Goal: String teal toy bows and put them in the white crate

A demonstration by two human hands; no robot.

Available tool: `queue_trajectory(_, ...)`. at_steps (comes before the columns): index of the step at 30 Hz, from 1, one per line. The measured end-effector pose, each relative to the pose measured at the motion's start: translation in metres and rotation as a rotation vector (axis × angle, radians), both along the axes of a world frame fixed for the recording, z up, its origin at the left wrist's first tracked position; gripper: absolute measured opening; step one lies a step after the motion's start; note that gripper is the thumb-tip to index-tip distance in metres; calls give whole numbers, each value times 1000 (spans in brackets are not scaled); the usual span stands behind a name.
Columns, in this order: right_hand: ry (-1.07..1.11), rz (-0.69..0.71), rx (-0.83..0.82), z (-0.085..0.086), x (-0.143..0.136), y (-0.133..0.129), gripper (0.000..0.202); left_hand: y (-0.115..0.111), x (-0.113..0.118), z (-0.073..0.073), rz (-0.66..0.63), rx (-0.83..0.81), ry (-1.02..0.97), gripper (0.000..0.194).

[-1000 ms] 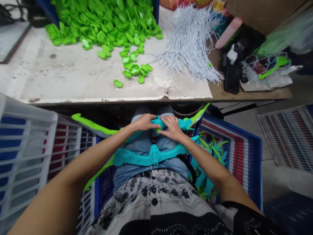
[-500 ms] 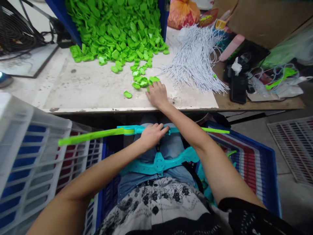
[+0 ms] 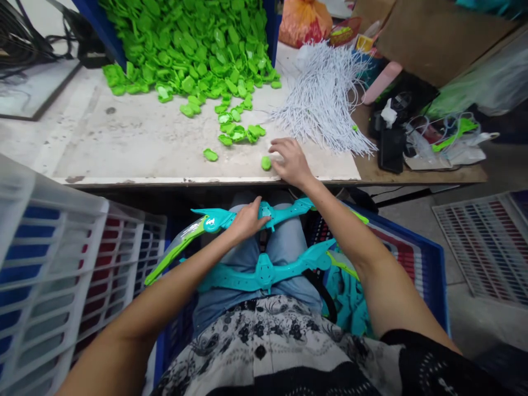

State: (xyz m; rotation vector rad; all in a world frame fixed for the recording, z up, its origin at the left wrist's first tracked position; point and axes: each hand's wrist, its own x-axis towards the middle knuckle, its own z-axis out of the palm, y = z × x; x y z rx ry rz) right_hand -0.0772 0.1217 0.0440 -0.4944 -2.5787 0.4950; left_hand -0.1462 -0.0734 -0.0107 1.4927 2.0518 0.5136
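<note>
Now your left hand (image 3: 246,221) clasps the turquoise frame (image 3: 287,213); your right hand (image 3: 293,165), spread beside a green piece (image 3: 265,163), likely needs closing.

The right grip (image 3: 291,162) is drawing away from the green cap cluster (image 3: 237,133), one green cap (image 3: 266,163) now lying beside its fingers; the turquoise toy bow (image 3: 284,213) is turning face-up in the left grip (image 3: 248,220).

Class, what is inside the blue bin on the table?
Green pieces are heaped inside the blue bin, spilling onto the table. Whatever lies beneath the top layer is covered.
</note>
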Motion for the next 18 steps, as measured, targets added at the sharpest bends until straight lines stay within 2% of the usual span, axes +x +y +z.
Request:
queue_trajectory(2,-99,205,0,3,-3,6,19,12,-7,6,-35,-142,-15,64)
queue_trajectory(3,-146,246,-4,4,-4,8,17,18,-10,7,-57,-187,-30,61)
queue_trajectory(6,-169,214,1,6,-1,3,11,27,-18,5,-64,-217,-207,47)
queue_trajectory(9,-58,233,-37,2,23,-22,13,30,-25,-3,51,-226,-548,39)
queue_trajectory(11,-24,295,-90,-7,47,-46,16,31,-29,-7,134,-257,-735,42)
queue_trajectory(14,-104,343,-137,-29,79,-74,20,31,-31,-8,209,-289,-906,46)
queue_trajectory(18,-166,338,-146,-55,91,-83,25,31,-28,-5,230,-308,-974,47)
